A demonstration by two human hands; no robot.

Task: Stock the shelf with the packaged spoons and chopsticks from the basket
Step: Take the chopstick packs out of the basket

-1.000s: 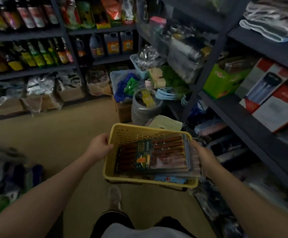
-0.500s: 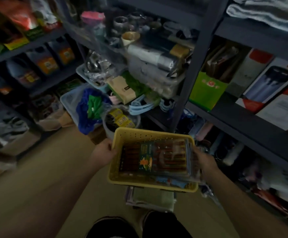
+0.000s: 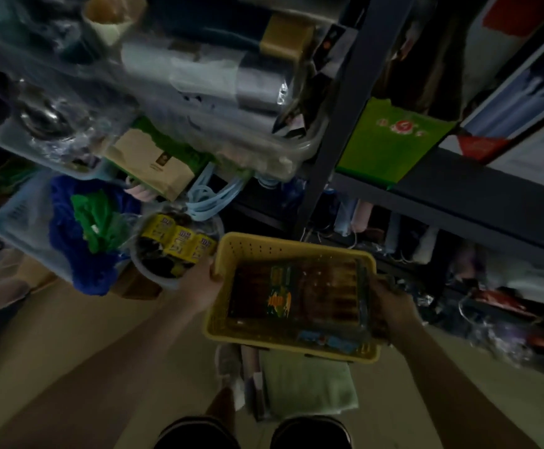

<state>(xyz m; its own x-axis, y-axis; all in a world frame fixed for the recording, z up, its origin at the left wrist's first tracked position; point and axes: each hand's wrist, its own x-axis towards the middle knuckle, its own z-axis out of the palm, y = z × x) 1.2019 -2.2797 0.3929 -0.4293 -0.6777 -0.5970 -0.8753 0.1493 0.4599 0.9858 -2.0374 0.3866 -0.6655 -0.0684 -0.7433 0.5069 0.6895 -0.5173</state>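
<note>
- Currently carried at waist height: yellow perforated basket (image 3: 291,251), gripped on both short sides.
- Left hand (image 3: 201,288) clasping the basket's left rim, fingers curled over the edge.
- Right hand (image 3: 390,306) gripping the right rim, fingers wrapped round the edge and partly hidden behind it.
- Lying flat inside the basket: clear pack of dark brown chopsticks (image 3: 299,293) with a green and orange label across the middle; more packs beneath it, a blue one (image 3: 325,340) peeking out at the near edge; contents too blurred to name.
- Just beyond the basket: dark metal shelf (image 3: 478,192), its upright post rising above the basket's far rim.
- On that shelf: green box (image 3: 390,140) and red-and-white boxes to the right.
- Left of the post: clear bins of wrapped goods, a tub of yellow-labelled items (image 3: 180,241), a blue tray with blue and green cloth.
- Below the basket, on the floor: folded pale green cloth (image 3: 309,384).
</note>
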